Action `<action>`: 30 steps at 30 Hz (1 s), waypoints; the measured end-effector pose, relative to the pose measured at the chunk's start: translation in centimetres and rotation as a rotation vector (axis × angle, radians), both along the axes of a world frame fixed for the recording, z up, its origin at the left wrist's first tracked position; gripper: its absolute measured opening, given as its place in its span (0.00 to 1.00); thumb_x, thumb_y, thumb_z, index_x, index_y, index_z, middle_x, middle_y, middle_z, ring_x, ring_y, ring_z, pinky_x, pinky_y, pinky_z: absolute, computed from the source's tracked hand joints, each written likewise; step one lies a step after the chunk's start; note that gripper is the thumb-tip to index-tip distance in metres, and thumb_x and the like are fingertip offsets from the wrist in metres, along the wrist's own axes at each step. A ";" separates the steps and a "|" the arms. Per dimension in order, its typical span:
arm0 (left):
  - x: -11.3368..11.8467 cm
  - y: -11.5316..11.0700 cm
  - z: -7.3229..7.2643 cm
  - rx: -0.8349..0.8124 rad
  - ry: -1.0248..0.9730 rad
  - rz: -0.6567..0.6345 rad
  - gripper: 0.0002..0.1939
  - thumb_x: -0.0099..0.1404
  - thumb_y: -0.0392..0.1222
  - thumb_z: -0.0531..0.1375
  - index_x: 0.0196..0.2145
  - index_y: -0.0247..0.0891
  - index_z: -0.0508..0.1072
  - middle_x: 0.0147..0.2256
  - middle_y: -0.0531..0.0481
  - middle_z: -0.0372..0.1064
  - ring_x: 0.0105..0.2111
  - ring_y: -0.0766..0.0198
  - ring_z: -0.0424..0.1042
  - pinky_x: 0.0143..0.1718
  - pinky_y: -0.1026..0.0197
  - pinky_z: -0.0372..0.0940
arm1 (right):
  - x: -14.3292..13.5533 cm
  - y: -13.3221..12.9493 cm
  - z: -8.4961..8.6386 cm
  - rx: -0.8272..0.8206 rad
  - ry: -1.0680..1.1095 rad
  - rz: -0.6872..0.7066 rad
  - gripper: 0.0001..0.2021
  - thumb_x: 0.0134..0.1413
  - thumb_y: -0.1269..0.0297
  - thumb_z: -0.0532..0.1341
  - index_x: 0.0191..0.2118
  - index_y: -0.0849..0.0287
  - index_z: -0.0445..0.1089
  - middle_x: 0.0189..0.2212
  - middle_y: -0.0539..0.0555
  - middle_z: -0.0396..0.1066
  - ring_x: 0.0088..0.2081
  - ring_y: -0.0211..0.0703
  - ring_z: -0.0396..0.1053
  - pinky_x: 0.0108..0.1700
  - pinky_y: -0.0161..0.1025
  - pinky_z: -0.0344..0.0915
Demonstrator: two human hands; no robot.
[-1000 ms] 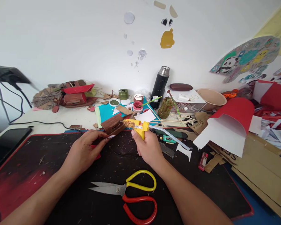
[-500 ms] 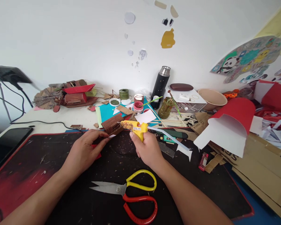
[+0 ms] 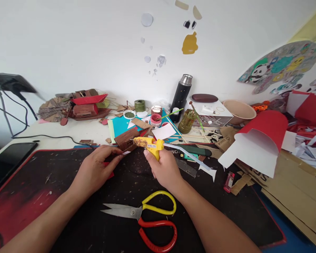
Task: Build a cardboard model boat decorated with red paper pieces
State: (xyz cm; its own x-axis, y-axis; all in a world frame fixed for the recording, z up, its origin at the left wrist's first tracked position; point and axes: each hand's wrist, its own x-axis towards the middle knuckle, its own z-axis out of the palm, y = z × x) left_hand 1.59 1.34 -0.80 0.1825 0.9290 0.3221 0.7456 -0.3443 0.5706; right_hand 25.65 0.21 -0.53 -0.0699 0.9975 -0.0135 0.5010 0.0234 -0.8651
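My right hand (image 3: 164, 168) is wrapped round the grip of a yellow glue gun (image 3: 150, 144), its tip pointing left. A clear glue stick (image 3: 184, 151) runs out of the gun's back end. The tip is at the brown cardboard model piece (image 3: 127, 139); whether it touches I cannot tell. My left hand (image 3: 98, 165) is closed, thumb and fingers pinching the piece's near left end beside a small white paper bit (image 3: 126, 153). Something red (image 3: 109, 169) shows under that hand. Open scissors (image 3: 133, 212) with one yellow and one red handle lie in front.
Behind stand paint jars (image 3: 156, 119), a brush jar (image 3: 186, 121), a black thermos (image 3: 181, 96) and a white box (image 3: 213, 109). Left are a model boat (image 3: 86, 110) and a phone (image 3: 12, 165). Right lie a red-and-white paper roll (image 3: 263, 130), a lighter (image 3: 229, 182) and cardboard (image 3: 297, 186).
The glue gun in my right hand has shifted slightly left, its tip closer along the brown piece. My left hand has stayed in place.
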 end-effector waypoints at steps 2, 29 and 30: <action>0.0 0.0 0.0 -0.005 -0.006 0.005 0.21 0.71 0.64 0.58 0.39 0.45 0.81 0.40 0.47 0.83 0.40 0.52 0.81 0.46 0.55 0.74 | -0.1 0.0 0.1 -0.003 -0.006 0.003 0.23 0.71 0.45 0.57 0.30 0.56 0.71 0.14 0.48 0.65 0.20 0.42 0.68 0.27 0.36 0.60; -0.1 0.0 0.0 0.002 -0.013 -0.017 0.22 0.72 0.65 0.57 0.40 0.46 0.80 0.40 0.46 0.83 0.40 0.51 0.81 0.46 0.52 0.75 | -0.6 -0.1 0.5 0.044 -0.047 0.012 0.21 0.68 0.48 0.60 0.27 0.55 0.63 0.22 0.51 0.68 0.24 0.40 0.62 0.28 0.38 0.52; -0.1 0.0 0.0 -0.001 -0.012 -0.017 0.22 0.72 0.65 0.57 0.40 0.46 0.80 0.40 0.46 0.83 0.40 0.51 0.81 0.46 0.53 0.75 | -0.6 -0.1 0.5 0.039 -0.047 0.005 0.21 0.68 0.48 0.59 0.27 0.55 0.63 0.21 0.50 0.67 0.23 0.40 0.62 0.27 0.38 0.52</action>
